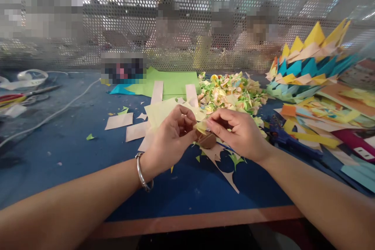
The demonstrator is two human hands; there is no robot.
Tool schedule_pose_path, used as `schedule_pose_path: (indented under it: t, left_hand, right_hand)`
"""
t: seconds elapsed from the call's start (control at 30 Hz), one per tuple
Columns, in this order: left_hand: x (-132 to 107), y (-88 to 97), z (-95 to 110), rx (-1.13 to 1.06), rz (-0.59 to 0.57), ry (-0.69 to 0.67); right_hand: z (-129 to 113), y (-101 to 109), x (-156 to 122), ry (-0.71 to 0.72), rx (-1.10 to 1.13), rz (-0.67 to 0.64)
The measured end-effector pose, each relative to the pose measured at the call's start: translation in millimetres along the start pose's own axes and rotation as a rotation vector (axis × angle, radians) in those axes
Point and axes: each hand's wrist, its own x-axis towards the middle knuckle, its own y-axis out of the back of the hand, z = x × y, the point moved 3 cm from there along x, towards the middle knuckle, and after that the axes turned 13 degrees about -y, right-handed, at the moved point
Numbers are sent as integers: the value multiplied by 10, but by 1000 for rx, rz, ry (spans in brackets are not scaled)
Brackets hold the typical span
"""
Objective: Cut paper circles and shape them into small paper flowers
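Note:
Between my two hands is a small pale yellow paper piece (200,127), pinched from both sides. My left hand (175,129), with a silver bracelet at the wrist, closes thumb and fingers on its left edge. On its right edge, the thumb and forefinger of my right hand (234,131) are pressed together. Just below the piece sits a round brown object (207,140), partly hidden by my fingers. Pale yellow paper sheets (158,113) lie behind my left hand. Pink paper scraps with cut-out curves (225,174) lie under my hands.
A heap of small cut paper pieces (231,91) lies behind my right hand. A layered paper construction (310,62) stands at the far right, near a blue glue gun (281,133). Green paper (172,82) lies at the back. Scissors (41,91) and a white cable (58,111) are at the left.

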Motion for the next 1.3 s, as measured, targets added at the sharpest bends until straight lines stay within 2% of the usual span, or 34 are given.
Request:
schedule_pose_path:
  t: [0.1,0.17,0.3,0.43,0.63,0.8,1.03,1.13,1.3]
  left_hand:
    - [-9,-38,92,-15,-111,-66]
    - [-10,-48,126,-17,-145,-55]
    - [20,0,110,-27,-68,1]
    - [39,17,44,-72,-46,73]
    - [22,-17,28,-127,-38,78]
    - [24,-25,62,-58,-47,53]
    - [-10,-76,185,117,-138,-59]
    - [-4,-53,169,198,-126,-17]
    - [43,15,60,156,-66,97]
  right_hand:
    - [5,24,4,-39,54,-11]
    - [4,42,9,-38,58,-11]
    - [6,90,26,-5,-19,3]
    - [-21,120,13,34,-91,46]
    - [-60,72,-55,-24,29,73]
    - [-32,41,-30,-57,40,20]
    - [-21,32,-24,-71,99,-57]
    - [-6,47,-22,-83,73,-86]
    - [31,148,-30,-134,-74,-102]
